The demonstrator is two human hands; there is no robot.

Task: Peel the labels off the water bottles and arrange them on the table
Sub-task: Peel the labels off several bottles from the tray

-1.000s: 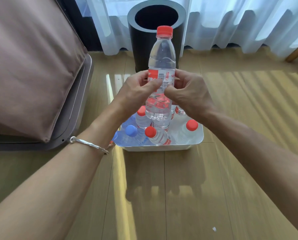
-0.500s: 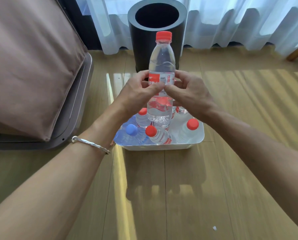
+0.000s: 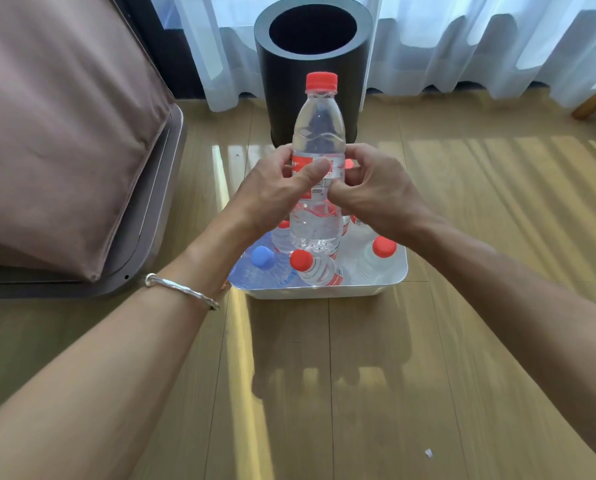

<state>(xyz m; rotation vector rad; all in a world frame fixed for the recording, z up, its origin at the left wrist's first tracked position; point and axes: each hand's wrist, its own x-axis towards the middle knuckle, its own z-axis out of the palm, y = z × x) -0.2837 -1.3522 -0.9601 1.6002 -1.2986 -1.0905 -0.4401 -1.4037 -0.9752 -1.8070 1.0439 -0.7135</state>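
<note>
We hold bottle (image 3: 319, 133) upright above tub (image 3: 324, 292), left hand (image 3: 272, 192) on its left, right hand (image 3: 376, 194) on its right. Other bottles (image 3: 321, 271) lie in tub. Tub rests on wood surface (image 3: 359, 375). Bin (image 3: 282, 98) stands behind tub, curtain (image 3: 463, 46) behind bin, cushion (image 3: 57, 116) far left.

- The thumb of the left grip (image 3: 272, 188) and fingers of the right grip (image 3: 376, 192) cover much of the label (image 3: 336, 167); its print is too small to read.
- The held bottle (image 3: 319, 129) hides parts of the bottles (image 3: 319, 270) in the tray (image 3: 324, 292).
- A white scrap (image 3: 428, 453) on the floor is too small to identify.
</note>
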